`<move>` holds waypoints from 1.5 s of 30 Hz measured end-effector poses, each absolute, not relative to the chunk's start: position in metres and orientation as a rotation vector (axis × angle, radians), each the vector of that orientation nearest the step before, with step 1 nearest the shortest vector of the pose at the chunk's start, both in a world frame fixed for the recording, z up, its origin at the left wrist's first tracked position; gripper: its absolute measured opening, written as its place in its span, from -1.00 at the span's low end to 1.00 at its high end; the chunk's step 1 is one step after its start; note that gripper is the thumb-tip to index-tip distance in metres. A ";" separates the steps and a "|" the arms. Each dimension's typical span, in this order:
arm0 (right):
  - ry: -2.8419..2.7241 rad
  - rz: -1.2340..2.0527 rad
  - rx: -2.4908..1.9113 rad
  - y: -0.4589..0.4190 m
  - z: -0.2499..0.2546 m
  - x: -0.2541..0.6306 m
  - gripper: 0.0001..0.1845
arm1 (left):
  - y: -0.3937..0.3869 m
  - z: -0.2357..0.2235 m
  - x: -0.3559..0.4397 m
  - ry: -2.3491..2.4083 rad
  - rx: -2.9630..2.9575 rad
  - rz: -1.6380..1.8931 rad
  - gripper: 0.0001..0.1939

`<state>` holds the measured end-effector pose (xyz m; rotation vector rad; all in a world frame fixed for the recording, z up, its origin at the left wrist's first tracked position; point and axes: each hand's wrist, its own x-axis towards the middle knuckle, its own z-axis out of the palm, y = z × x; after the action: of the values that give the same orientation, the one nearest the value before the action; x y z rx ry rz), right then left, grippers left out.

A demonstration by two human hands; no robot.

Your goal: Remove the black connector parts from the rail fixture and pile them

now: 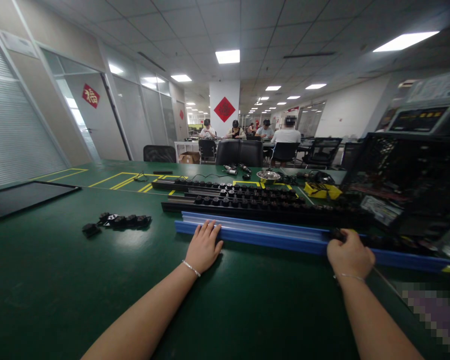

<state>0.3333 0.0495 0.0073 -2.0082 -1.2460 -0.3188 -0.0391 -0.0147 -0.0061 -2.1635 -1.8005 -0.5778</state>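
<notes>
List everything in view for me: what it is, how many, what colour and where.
Long channel-shaped rail: one, blue, before the hands
Long straight rails bearing rounded parts: several, black, beyond the blue one
Small chunky parts: a cluster, mostly black, table's left
Flat framed panel: one, dark, far left
Round shiny bowl: one, silvery, table's far side
Open box: one, yellow, right of bowl
Broad tabletop: one, green, yellow-marked, foreground
Diamond wall sign: one, red, white pillar
Office chairs: several, black, background
Seated people: at least four, background
Left hand: one, bare, on blue rail
Right hand: one, bare, pinching a small black part at blue rail
</notes>
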 end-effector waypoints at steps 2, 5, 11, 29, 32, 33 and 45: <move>-1.243 -0.328 -1.985 0.051 0.005 0.330 -0.55 | -0.014 -0.006 -0.039 -1.804 -2.166 -0.582 -0.51; -1.256 -0.340 -1.956 0.052 0.003 0.325 -0.57 | -0.014 -0.005 -0.039 -1.799 -2.171 -0.591 -0.51; -1.305 -0.334 -1.923 0.052 0.001 0.319 -0.57 | -0.014 -0.005 -0.039 -1.787 -2.166 -0.594 -0.52; -1.582 -0.344 -1.688 0.053 -0.001 0.306 -0.61 | -0.014 -0.007 -0.039 -1.771 -2.154 -0.601 -0.52; -1.624 -0.427 -1.808 0.053 -0.001 0.305 -0.66 | -0.014 -0.008 -0.039 -1.767 -2.153 -0.606 -0.52; -1.644 -0.443 -1.820 0.052 -0.002 0.305 -0.66 | -0.014 -0.008 -0.040 -1.769 -2.155 -0.605 -0.52; -1.758 -0.486 -1.692 0.052 -0.004 0.301 -0.64 | -0.014 -0.006 -0.039 -1.796 -2.174 -0.613 -0.52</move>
<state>0.3012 0.0523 -0.0038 -1.6924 -1.7584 -0.4858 -0.0393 -0.0139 -0.0063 -2.1740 -1.7957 -0.6131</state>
